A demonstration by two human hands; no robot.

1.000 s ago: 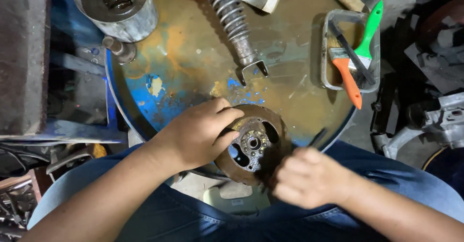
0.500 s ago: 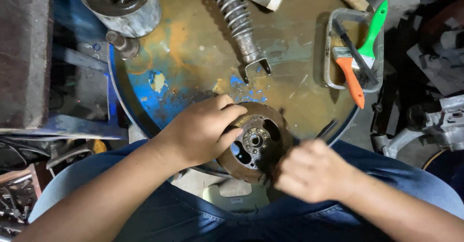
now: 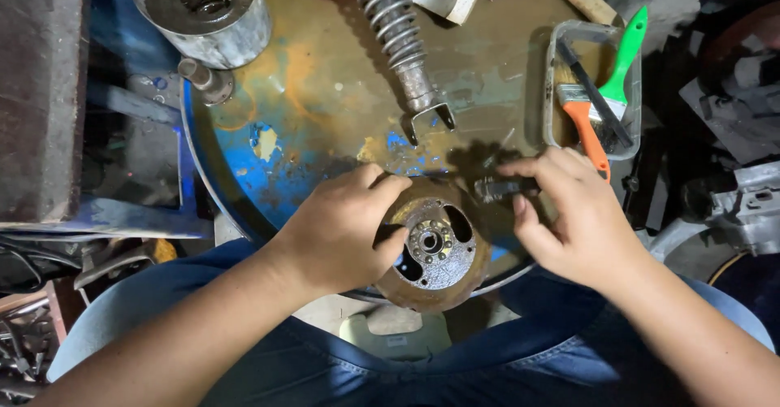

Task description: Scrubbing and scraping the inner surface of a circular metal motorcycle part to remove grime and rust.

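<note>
My left hand (image 3: 345, 228) grips the rusty round metal part (image 3: 435, 248) at the near edge of the drum top (image 3: 325, 74), while my right hand (image 3: 573, 212) pinches a small dark tool (image 3: 502, 188) just beside it, so the part looks unfinished.

A repair workshop: a rusty, paint-flaked round metal drum-top bench (image 3: 325, 90), a coiled steel shock absorber (image 3: 398, 33), scattered greasy machine parts.
</note>
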